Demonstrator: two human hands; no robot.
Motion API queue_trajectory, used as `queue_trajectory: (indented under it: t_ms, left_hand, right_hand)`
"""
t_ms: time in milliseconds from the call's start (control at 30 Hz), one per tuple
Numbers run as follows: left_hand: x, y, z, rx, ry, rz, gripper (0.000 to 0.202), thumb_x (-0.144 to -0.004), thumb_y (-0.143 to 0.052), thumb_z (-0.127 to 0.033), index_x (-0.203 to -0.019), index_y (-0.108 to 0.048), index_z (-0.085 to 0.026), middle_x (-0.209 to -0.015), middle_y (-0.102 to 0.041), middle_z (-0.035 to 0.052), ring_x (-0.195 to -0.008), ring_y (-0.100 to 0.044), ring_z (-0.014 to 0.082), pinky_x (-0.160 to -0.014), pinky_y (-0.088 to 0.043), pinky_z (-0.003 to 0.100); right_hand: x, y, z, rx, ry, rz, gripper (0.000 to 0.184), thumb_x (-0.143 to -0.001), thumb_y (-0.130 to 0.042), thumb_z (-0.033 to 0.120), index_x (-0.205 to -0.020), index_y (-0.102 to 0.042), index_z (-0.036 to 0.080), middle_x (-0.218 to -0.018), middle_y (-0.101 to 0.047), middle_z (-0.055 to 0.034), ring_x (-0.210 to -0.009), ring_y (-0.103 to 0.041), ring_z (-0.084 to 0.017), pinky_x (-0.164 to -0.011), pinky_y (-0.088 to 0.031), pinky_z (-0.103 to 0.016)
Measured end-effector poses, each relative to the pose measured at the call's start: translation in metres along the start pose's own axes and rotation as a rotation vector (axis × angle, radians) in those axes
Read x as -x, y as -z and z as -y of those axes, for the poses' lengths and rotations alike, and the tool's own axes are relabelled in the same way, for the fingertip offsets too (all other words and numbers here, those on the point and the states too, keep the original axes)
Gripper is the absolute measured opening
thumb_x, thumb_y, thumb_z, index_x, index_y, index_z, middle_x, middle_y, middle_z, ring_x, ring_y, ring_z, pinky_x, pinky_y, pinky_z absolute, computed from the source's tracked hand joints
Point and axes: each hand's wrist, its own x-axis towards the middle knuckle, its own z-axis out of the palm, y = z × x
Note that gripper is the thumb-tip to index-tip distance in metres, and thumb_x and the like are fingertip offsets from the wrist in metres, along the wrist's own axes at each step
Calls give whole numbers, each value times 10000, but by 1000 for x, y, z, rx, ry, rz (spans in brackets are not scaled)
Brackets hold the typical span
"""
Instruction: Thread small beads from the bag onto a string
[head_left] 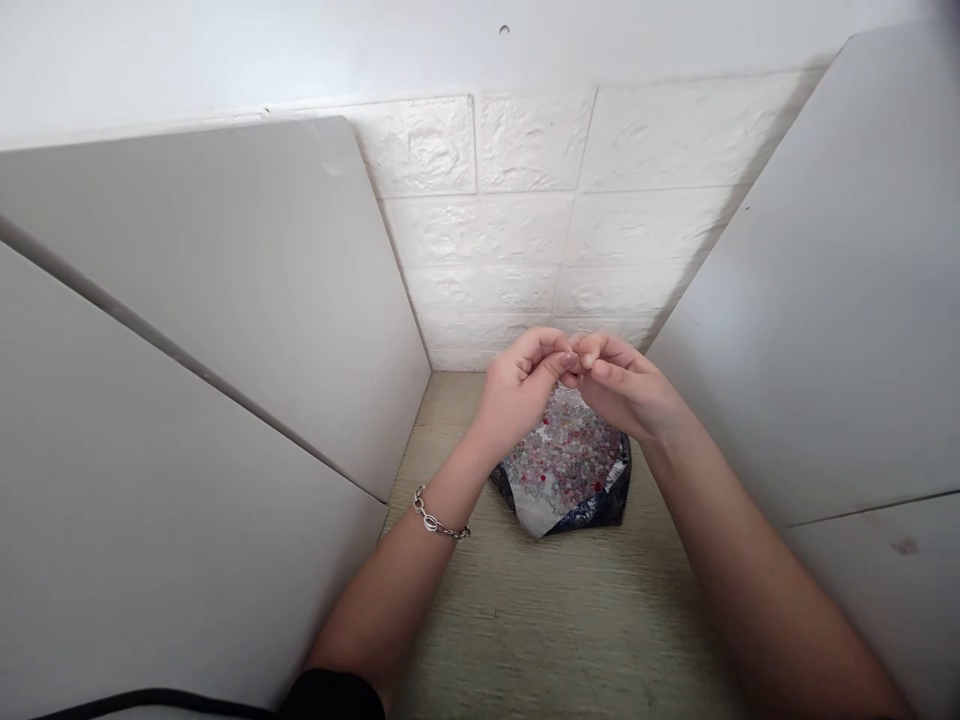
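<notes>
My left hand (526,386) is closed in a pinch, its thumb pressed against the curled fingers. Right beside it, my right hand (628,388) has its fingertips drawn together, almost touching the left ones. Whatever lies between the fingertips is too small to make out. Just under both hands is a pile of small beads (566,455), clear, pinkish and a few red. They lie on a pale lining inside a dark, patterned fabric holder (592,512), whose far side the hands partly hide. A silver chain bracelet (435,522) circles my left wrist.
The holder rests on a greenish wood-grain surface (555,610). Grey panels stand on the left (225,270) and on the right (840,300), narrowing toward a white brick-textured wall (510,230). A black cable (150,698) runs along the lower left.
</notes>
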Motion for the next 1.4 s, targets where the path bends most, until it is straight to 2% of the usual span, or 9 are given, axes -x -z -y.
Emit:
queue_trajectory:
  t_ms: [133,233,500,600,733,833,1000,1167,1400]
  left_hand:
    - [1,-5,-2,10,20,6,130,-823,-473,-271,-756,-438,-165,-637,-528,-26,-551,-482,48,-533,-417,186]
    - [3,-5,-3,-152,-32,-28,136,-828,-467,-279,-754,-472,-165,-643,-529,-23,-568,-476,58,-531,-406,194]
    - [11,-4,-3,-717,-483,-159,137,-856,-413,-188,-799,-537,-168,-765,-615,9,-730,-556,79,-670,-445,207]
    - [11,0,0,-793,-568,-176,146,-862,-393,-179,-830,-534,-171,-769,-618,11,-749,-567,81,-682,-454,212]
    - [8,12,-4,-836,-628,-249,151,-862,-389,-183,-821,-534,-177,-751,-612,15,-725,-566,89,-667,-455,224]
    - [3,20,-10,-744,-517,-238,145,-856,-414,-219,-784,-532,-177,-671,-580,-4,-647,-544,79,-621,-449,213]
    - [-2,26,-9,-509,-232,-42,131,-829,-464,-249,-763,-540,-165,-662,-569,-16,-604,-524,69,-570,-436,193]
    - [-3,24,-7,-582,-226,110,150,-834,-450,-209,-758,-570,-160,-715,-612,-9,-677,-549,72,-630,-435,189]
    - [-3,27,-2,-796,-253,217,150,-833,-434,-158,-852,-582,-169,-821,-644,4,-772,-574,87,-708,-445,210]
  right_hand:
    - [1,-2,4,72,-3,-17,161,-611,-675,288,-642,-527,233,-680,-472,20,-670,-453,-124,-670,-366,-288]
    - [2,-2,5,129,6,-86,118,-628,-622,199,-630,-507,221,-675,-456,21,-676,-444,-124,-651,-347,-276]
    - [-1,-23,3,67,63,-307,79,-616,-536,162,-571,-484,202,-638,-404,18,-645,-388,-110,-639,-329,-262]
    - [-4,-23,4,50,51,-378,90,-598,-564,166,-565,-490,205,-629,-407,21,-629,-391,-105,-646,-341,-264]
    - [-5,-12,14,28,195,-625,140,-557,-604,124,-526,-503,217,-627,-430,33,-588,-387,-88,-628,-350,-254]
    - [-1,-10,21,118,207,-622,105,-607,-634,158,-636,-602,254,-683,-499,32,-638,-446,-97,-663,-377,-265]
    - [3,-16,20,222,-171,-374,233,-641,-673,395,-815,-681,241,-795,-614,-15,-684,-511,-119,-669,-417,-289]
    - [0,-12,12,146,-361,-287,296,-576,-706,456,-656,-680,172,-693,-612,-34,-621,-509,-102,-577,-417,-256]
    - [-4,3,3,261,-343,-322,234,-555,-731,386,-643,-690,173,-646,-611,-19,-545,-438,-78,-501,-336,-240]
